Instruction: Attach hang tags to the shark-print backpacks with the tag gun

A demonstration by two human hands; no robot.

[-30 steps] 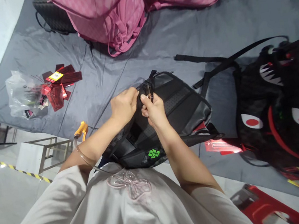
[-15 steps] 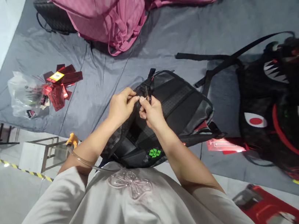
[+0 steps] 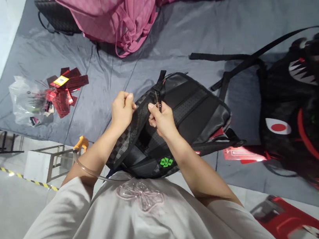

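A black backpack (image 3: 202,105) with grey checkered sides lies back panel up against my front. My right hand (image 3: 164,121) is closed over its upper part, thumb and fingers round a small dark slim object (image 3: 157,99) with shiny spots, beside a short black strap. The kind of object cannot be made out. Just left of it, above the checkered edge, my left hand (image 3: 122,108) is curled with thumb and fingertips pinched together. Whatever may be between those fingertips is too small to see. A green patch (image 3: 166,162) shows on the near strap.
Pink backpacks (image 3: 121,18) and a black bag (image 3: 57,15) lie along the far side of the grey cloth (image 3: 176,30). Red tags (image 3: 62,101) and a clear plastic bag (image 3: 22,97) are left. Another black backpack (image 3: 280,94) with eyes and teeth lies right. A stool (image 3: 40,166) stands below left.
My left hand has drawn away from my right hand, to the left. My right hand stays at the same place on the backpack. The view has shifted slightly.
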